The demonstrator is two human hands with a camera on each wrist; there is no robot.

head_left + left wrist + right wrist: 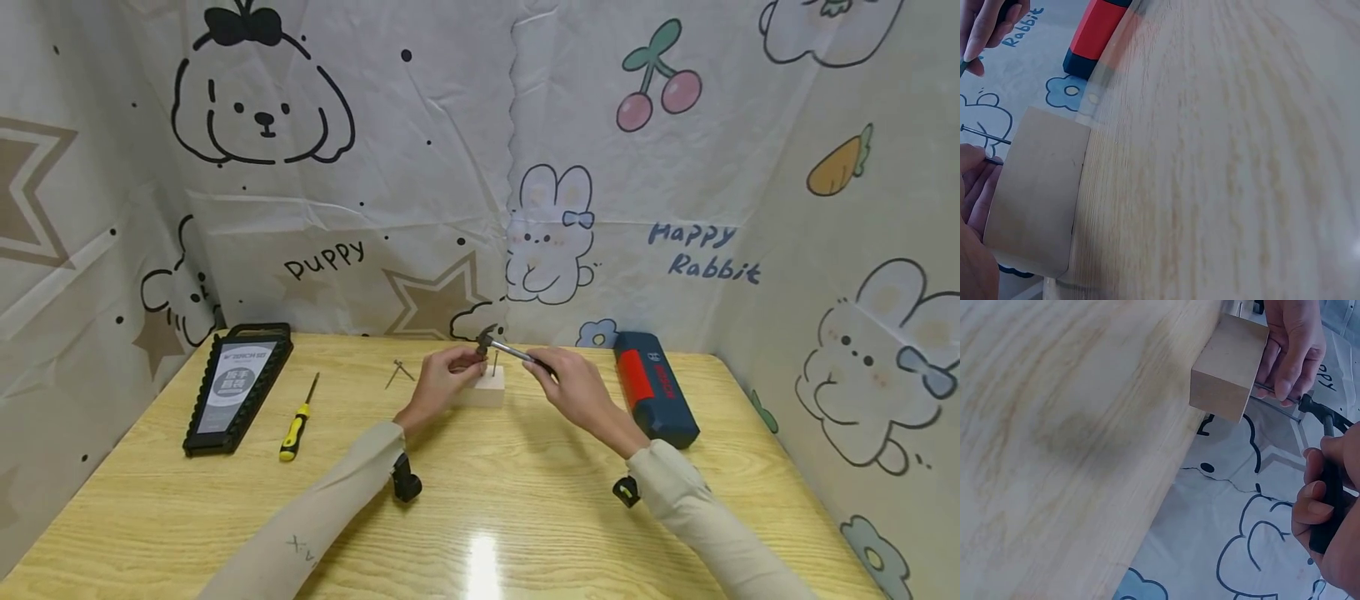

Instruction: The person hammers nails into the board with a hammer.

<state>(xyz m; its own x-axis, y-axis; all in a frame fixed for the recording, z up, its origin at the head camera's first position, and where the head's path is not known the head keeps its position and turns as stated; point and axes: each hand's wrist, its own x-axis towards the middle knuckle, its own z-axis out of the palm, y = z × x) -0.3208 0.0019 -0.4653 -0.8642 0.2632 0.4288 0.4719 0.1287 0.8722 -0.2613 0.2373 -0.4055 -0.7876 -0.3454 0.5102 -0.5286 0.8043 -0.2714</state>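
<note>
A pale wooden block (489,395) lies near the far edge of the table. One nail (985,134) stands upright from its top face. My left hand (441,382) pinches a second nail (994,161) between thumb and fingers, its point against the same face beside the first. In my right hand (576,385) is a claw hammer (516,352), gripped by its dark handle with the fingers wrapped round. Its head is right at the top of the pinched nail in the right wrist view; whether they touch I cannot tell.
Loose nails (401,370) lie left of the block. Farther left are a yellow-black screwdriver (297,427) and a black wrench rack (238,387). A blue-red Bosch case (658,392) lies at the right. Behind the table hangs a printed cloth (420,167).
</note>
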